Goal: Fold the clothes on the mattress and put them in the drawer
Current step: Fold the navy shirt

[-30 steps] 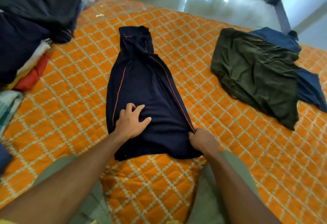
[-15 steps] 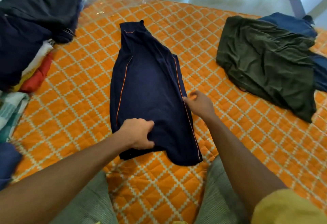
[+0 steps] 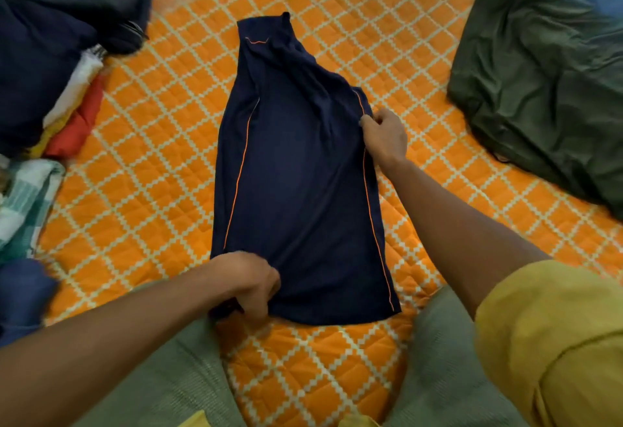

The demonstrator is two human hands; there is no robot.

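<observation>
Navy garment lies flat on the orange quilted mattress as our left hand grips its near hem and right hand pinches its side edge, hands apart, so an uneven pull could skew the fold.

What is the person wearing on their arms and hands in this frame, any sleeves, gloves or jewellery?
Both hands are bare: no gloves, rings or watch show on the left hand or the right hand. The right arm has a mustard-yellow sleeve pushed up above the elbow, bunched in a fold. The left forearm is uncovered as far as the frame shows; its sleeve is out of view.
</observation>
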